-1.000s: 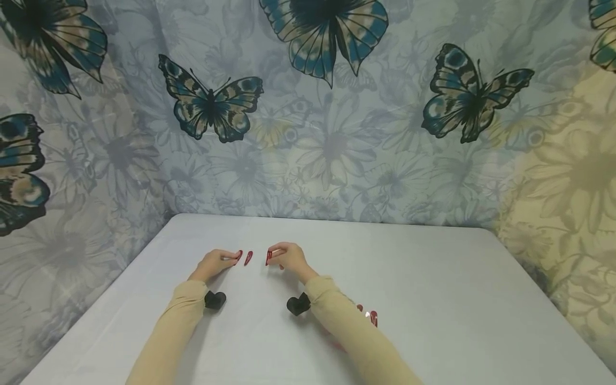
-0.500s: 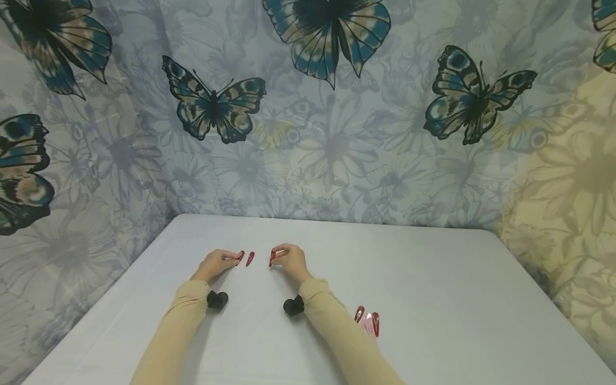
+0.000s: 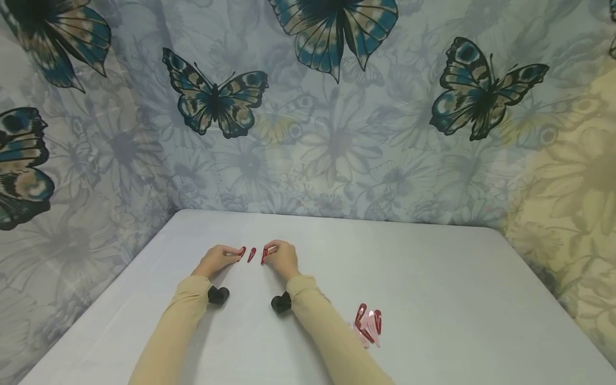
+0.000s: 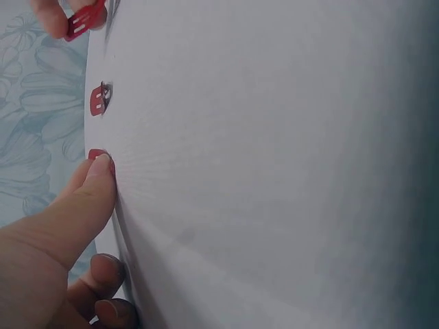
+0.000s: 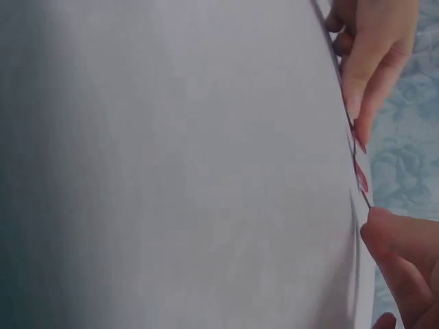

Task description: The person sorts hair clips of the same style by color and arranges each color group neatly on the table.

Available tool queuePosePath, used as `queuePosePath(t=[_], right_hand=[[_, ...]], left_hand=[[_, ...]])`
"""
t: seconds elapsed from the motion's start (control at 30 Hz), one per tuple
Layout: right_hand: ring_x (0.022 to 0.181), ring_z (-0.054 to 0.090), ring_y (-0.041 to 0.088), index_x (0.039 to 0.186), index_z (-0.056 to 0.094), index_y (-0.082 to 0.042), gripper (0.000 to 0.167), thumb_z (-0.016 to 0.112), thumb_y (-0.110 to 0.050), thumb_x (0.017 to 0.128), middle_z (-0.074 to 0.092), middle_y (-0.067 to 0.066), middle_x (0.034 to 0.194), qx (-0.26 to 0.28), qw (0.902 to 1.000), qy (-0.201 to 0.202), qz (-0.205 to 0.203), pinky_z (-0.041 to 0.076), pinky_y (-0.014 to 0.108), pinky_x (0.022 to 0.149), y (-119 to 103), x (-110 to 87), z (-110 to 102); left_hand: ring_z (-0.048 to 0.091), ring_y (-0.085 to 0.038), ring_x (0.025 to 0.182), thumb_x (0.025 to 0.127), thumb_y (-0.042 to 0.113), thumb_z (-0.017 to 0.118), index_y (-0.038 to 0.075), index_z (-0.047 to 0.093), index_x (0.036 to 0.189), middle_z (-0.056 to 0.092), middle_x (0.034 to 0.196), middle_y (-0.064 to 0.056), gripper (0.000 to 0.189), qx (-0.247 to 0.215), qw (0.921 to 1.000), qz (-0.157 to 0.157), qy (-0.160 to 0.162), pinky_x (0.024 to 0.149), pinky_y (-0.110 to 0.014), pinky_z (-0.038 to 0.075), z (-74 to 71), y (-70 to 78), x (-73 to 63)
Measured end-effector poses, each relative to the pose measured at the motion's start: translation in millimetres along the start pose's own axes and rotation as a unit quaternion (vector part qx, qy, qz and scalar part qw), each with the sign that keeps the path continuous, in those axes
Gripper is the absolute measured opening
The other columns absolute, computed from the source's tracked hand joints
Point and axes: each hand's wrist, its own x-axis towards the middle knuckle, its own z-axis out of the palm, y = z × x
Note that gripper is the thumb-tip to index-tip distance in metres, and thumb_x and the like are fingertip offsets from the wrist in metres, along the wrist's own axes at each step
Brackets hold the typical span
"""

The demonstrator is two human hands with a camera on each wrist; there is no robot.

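Near the back left of the table, my left hand (image 3: 213, 261) pinches a red snap hair clip (image 3: 243, 251) between thumb and index finger, down at the tabletop. In the left wrist view its thumb (image 4: 101, 179) covers most of that clip. A second red hair clip (image 3: 252, 254) lies untouched just right of it, slanted the same way. My right hand (image 3: 284, 261) holds a third red hair clip (image 3: 264, 256) by its fingertips, close to the middle one. The left wrist view shows this third clip (image 4: 84, 20) tilted, with its slots visible.
A loose pile of red clips (image 3: 378, 321) and pink clips (image 3: 370, 323) lies beside my right forearm, on the white table (image 3: 457, 289). A butterfly-patterned cloth (image 3: 332, 155) hangs behind the table's back edge. Black wrist cameras (image 3: 281, 304) sit at both wrists.
My right hand has moved left with its red clip, nearer the middle clip. The pile, earlier partly behind the right sleeve, shows more fully. My left hand has stayed at its clip.
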Motion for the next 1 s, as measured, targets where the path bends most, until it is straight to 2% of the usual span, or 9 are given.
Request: queuePosePath(t=[0.17, 0.3, 0.43, 0.63, 1.0], right_hand=[[0.073, 0.045, 0.013, 0.084, 0.069, -0.013, 0.021, 0.076, -0.005, 0.066, 0.062, -0.007, 0.067, -0.051, 0.9979, 0.022, -0.032, 0.036, 0.028, 0.065, 8, -1.6, 8], [0.070, 0.042, 0.012, 0.083, 0.068, -0.014, 0.021, 0.076, -0.007, 0.065, 0.061, -0.007, 0.068, -0.072, 0.9949, 0.041, -0.058, 0.034, 0.027, 0.062, 12, -3.5, 12], [0.069, 0.041, 0.013, 0.081, 0.069, -0.015, 0.020, 0.076, -0.007, 0.064, 0.062, -0.007, 0.069, -0.080, 0.9936, 0.052, -0.062, 0.033, 0.028, 0.060, 12, -2.6, 12], [0.070, 0.041, 0.014, 0.084, 0.071, -0.016, 0.020, 0.075, -0.010, 0.066, 0.060, -0.009, 0.070, -0.097, 0.9929, 0.044, -0.052, 0.033, 0.029, 0.062, 11, -1.0, 13], [0.076, 0.044, 0.016, 0.088, 0.073, -0.016, 0.021, 0.074, -0.015, 0.067, 0.064, -0.005, 0.086, -0.127, 0.9904, 0.023, -0.049, 0.034, 0.032, 0.069, 7, 0.3, 12]], left_hand=[[0.045, -0.041, 0.107, 0.082, 0.019, 0.066, 0.002, 0.066, 0.103, 0.053, 0.116, -0.022, 0.027, -0.002, 1.0000, 0.006, 0.000, 0.086, -0.051, 0.035, 0.8, 1.3, -2.3], [0.046, -0.041, 0.106, 0.082, 0.017, 0.066, 0.001, 0.066, 0.102, 0.054, 0.115, -0.023, 0.026, -0.003, 0.9999, 0.011, 0.004, 0.085, -0.051, 0.035, 2.8, -0.3, -2.2], [0.046, -0.040, 0.106, 0.082, 0.017, 0.065, 0.001, 0.066, 0.102, 0.054, 0.114, -0.023, 0.026, -0.006, 0.9999, 0.007, 0.007, 0.085, -0.051, 0.035, 3.4, 0.0, -0.7], [0.047, -0.040, 0.106, 0.082, 0.019, 0.066, 0.003, 0.067, 0.103, 0.054, 0.115, -0.022, 0.027, -0.002, 1.0000, -0.002, 0.002, 0.084, -0.051, 0.036, 2.9, 1.2, -0.3], [0.046, -0.040, 0.106, 0.082, 0.018, 0.066, 0.003, 0.067, 0.103, 0.054, 0.115, -0.021, 0.026, -0.006, 1.0000, -0.002, 0.007, 0.084, -0.051, 0.035, 0.9, 2.4, -1.5]])
